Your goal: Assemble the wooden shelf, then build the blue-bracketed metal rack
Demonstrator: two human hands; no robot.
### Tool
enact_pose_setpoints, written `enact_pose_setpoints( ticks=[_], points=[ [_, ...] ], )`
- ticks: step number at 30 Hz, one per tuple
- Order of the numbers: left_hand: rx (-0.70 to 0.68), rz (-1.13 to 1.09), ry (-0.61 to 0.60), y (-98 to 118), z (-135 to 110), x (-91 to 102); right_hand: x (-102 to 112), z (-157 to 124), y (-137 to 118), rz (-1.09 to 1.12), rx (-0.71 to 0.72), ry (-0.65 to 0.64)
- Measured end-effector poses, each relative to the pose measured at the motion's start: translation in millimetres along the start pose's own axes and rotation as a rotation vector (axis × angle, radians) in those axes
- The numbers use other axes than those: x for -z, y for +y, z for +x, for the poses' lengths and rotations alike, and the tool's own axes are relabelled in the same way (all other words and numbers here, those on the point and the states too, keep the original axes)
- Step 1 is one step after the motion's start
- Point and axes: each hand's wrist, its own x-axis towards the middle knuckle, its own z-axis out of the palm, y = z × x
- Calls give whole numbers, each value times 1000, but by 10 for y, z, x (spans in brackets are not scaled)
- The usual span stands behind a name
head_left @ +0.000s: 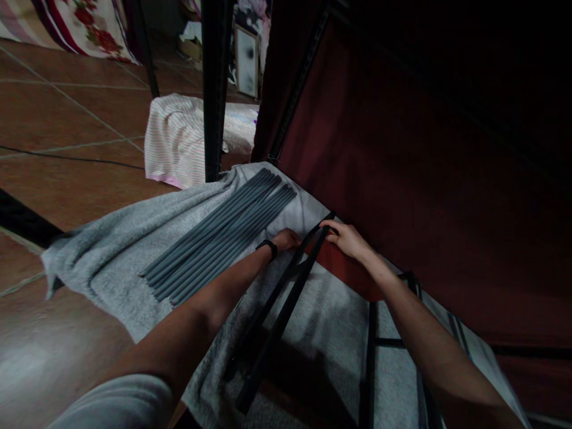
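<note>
A black metal frame (292, 304) with two long bars and a short crosspiece slants across the cloth in front of me. My right hand (347, 239) pinches its far end, thumb and fingers curled round the bar. Beside the left bar is my left hand (286, 239), its fingers curled in and partly hidden; what they hold, if anything, I cannot make out. A dark band (269, 247) circles the left wrist. Several thin grey rods (218, 235) lie side by side to the left of my hands. An orange-red flat surface (344, 271) shows under the right hand.
Grey cloth (111, 262) covers the work surface. More black frame pieces (370, 357) lie at the right, under my right arm. A dark red panel (402, 196) rises behind. A black upright post (217, 89) stands beyond the rods, near a striped cloth-covered thing (174, 137) on the tiled floor.
</note>
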Motion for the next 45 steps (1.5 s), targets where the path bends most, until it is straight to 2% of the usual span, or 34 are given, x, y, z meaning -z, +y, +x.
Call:
enact_pose_setpoints(
  ticks=[10,15,25,35,45],
  points=[
    [-31,-49,-20,-36,-21,-8,3,-7,-14,-10,-4,-7],
    [-11,4,-19,-45,12,21,11,-11,-25,-7,-10,-6],
    [-32,18,-8,-114,43,-41,13,-22,-79,-39,-15,-7],
    [5,107,4,-50,33,-8,-5,-8,-28,5,-14,-1],
    [-26,66,-3,-11,-25,-18,6,-20,-53,-22,-2,-3]
  ],
)
